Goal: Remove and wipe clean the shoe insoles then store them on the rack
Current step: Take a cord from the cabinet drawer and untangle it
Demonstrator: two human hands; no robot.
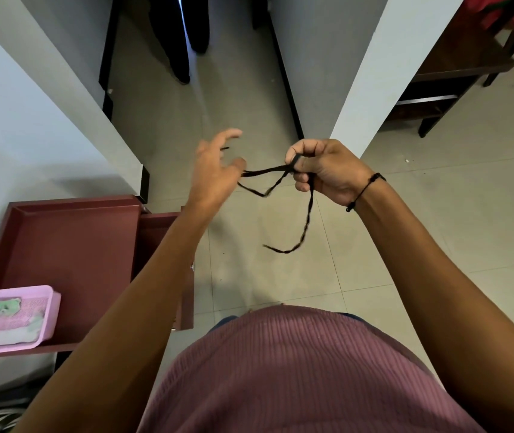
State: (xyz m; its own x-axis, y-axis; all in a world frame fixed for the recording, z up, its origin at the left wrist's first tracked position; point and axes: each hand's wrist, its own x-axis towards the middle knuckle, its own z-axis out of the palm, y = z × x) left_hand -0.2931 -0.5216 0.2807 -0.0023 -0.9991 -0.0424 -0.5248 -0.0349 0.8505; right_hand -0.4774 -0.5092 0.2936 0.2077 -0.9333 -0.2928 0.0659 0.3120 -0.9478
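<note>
Head view: our right hand (327,170) pinches the black shoelace (307,214); our spread left hand (215,170) waits just left.

No readable text, label, brand, number or sign appears on anything in view.

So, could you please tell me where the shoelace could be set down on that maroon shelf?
The maroon shelf is bare between its back rim and the pink basket; the near left corner, where the basket sits, is crowded.
</note>
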